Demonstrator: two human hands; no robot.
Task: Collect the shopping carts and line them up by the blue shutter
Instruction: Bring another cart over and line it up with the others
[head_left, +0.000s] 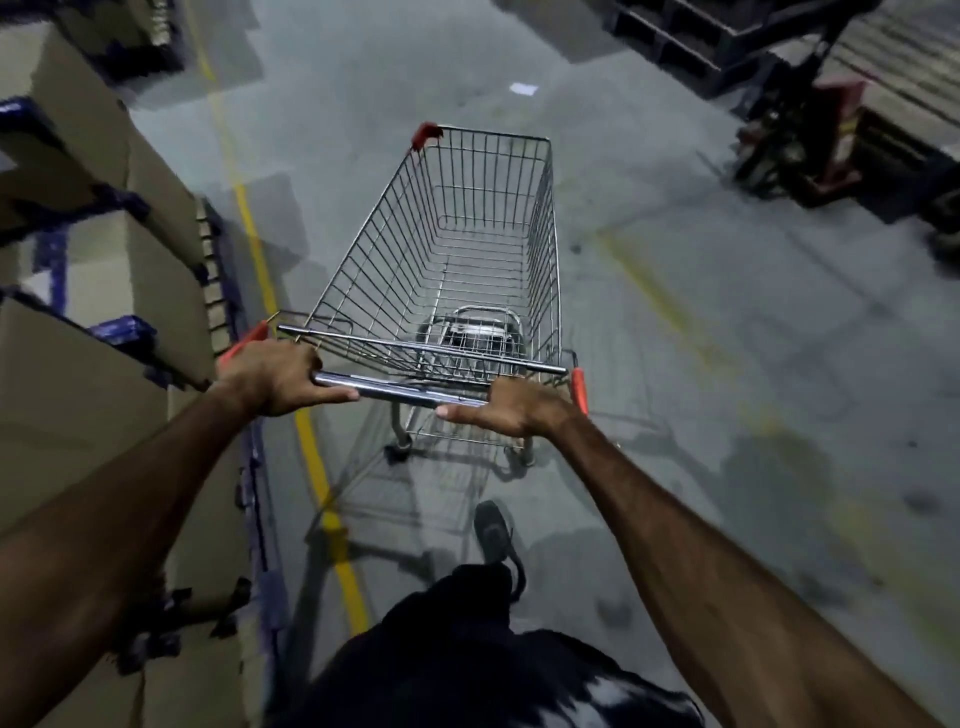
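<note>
Though I look for a brand or label, I can read no writing anywhere: the cardboard boxes stacked on the blue racking to the left show blank brown faces, and the small white scrap on the far floor is too blurred to make out. I see one shopping cart, a wire basket with red corner caps, standing on the grey concrete floor in the middle of the aisle, its nose pointing away from me. My left hand has its fingers curled over the left end of the chrome handle bar, and my right hand clasps the right end with the thumb lying along the bar; both arms reach out straight. One yellow floor line runs just left of the cart, between it and the racking. At the far right stands a red and black pallet jack, well apart from the cart, with dark pallets behind it. One dark shoe shows near me under the handle.
</note>
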